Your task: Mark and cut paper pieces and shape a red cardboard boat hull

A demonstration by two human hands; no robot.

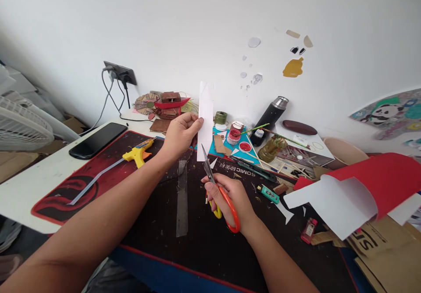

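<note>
My left hand (181, 134) pinches a narrow white paper strip (205, 117) and holds it upright above the black and red desk mat (108, 170). My right hand (230, 194) grips scissors (219, 194) with orange and yellow handles. Their blades point up, with the tips at the strip's lower edge. A metal ruler (182, 196) lies flat on the mat between my forearms.
A yellow glue gun (140, 151) and a grey strip lie on the mat's left; a black phone (98, 140) sits beyond. Paint pots, brushes, a black flask (270, 115) and a craft model stand at the back. Red and white paper sheets (355, 187) and cardboard lie right.
</note>
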